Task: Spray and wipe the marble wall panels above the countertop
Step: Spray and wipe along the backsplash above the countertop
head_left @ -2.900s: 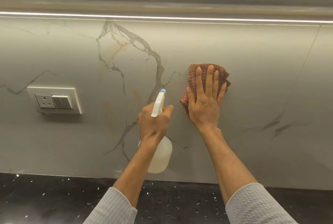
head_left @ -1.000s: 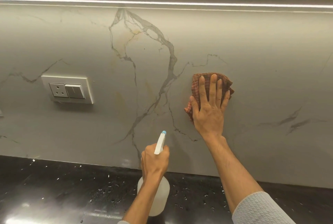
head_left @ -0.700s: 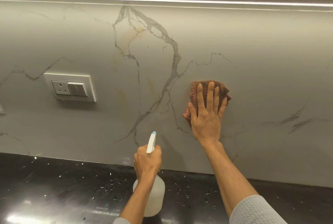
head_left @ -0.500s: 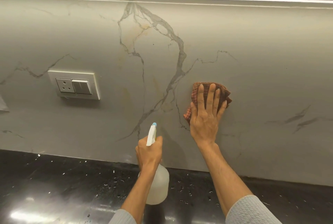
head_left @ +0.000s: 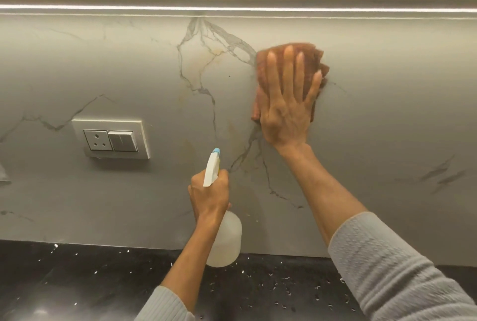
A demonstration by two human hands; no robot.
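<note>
Your right hand lies flat on the wall, fingers spread, pressing the cloth against the marble high up, just under the light strip; the cloth is blurred, and its reddish edges show above the fingertips and to the left of your palm. Your left hand is wrapped tight around the neck of the spray bottle, which you hold lower and left of the cloth, off the wall, its white head with a blue tip aimed up at the marble. No brand, label or writing can be read on the bottle, the cloth or the socket plate. The plate sits well to the left of both hands, its edges standing proud of the wall. Dark veins run down the marble between the plate and the cloth. The wall's lower edge meets the black counter just behind the bottle's base. To the right of the cloth the marble runs open and bare to the frame edge; the counter below carries only pale specks.
</note>
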